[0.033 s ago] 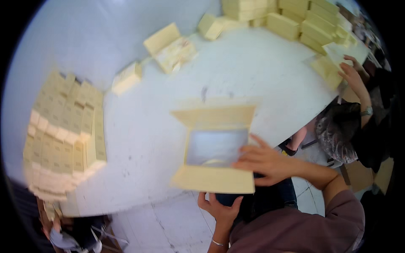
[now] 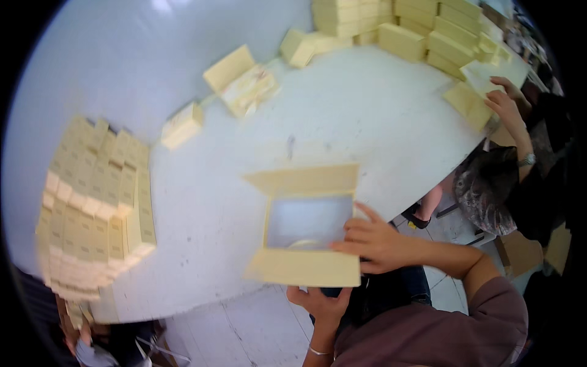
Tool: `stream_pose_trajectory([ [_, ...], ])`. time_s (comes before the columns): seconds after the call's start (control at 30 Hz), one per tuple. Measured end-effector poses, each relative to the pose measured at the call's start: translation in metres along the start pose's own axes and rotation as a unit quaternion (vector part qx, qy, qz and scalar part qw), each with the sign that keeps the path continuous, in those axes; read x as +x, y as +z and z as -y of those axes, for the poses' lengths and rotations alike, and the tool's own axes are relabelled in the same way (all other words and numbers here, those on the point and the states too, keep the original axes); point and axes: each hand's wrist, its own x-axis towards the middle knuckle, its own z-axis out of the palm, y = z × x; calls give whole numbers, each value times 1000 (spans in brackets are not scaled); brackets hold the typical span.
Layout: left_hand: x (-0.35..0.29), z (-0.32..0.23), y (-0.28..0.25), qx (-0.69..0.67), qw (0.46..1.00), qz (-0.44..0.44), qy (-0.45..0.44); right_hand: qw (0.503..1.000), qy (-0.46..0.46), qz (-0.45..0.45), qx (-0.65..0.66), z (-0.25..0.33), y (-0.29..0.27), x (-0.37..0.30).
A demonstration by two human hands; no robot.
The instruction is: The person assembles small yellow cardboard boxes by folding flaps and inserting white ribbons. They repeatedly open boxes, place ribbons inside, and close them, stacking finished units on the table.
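Note:
A pale yellow cardboard box [image 2: 312, 269] is held up at the near edge of the table, its far and near flaps spread outward. Its inside looks bluish white, and a small pale curved piece shows by the near inner edge. My right hand [image 2: 379, 241] grips the right wall, with some fingers reaching over into the opening. From below, my left hand [image 2: 318, 304] supports the near side, thumb and fingers curled up against it. Part of those left fingers is hidden behind the near flap.
Stacked yellow boxes [image 2: 92, 208] stand at the left, with more stacked boxes [image 2: 400, 41] at the far right. An open box [image 2: 244, 85] with patterned contents lies beyond mine. At right, a co-worker's hands [image 2: 507, 107] handle a flat yellow carton [image 2: 468, 105].
The view has shifted slightly, so most of the scene sits a little lower. Both hands keep their hold on the box, which has barely moved relative to the table.

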Motion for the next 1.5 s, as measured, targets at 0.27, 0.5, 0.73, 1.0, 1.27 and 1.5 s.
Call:
stream_pose_trajectory([
  [0.27,54,-41,72,38,983,61,166,978,97,-71,-169,-38,-29,-31],
  [0.5,109,-112,102,-65,956,156,241,952,244,-116,-143,-138,-119,-96],
  [0.73,165,-28,86,-1,952,185,243,893,345,-175,-231,-177,-170,-136],
  [1.0,163,-18,65,69,896,372,232,848,232,-431,-203,-97,-159,-44],
  [1.27,170,-7,69,-23,905,367,212,865,348,-360,34,-119,-194,76],
  [1.5,303,-52,108,-158,949,271,44,621,517,-393,439,-198,-207,139],
])
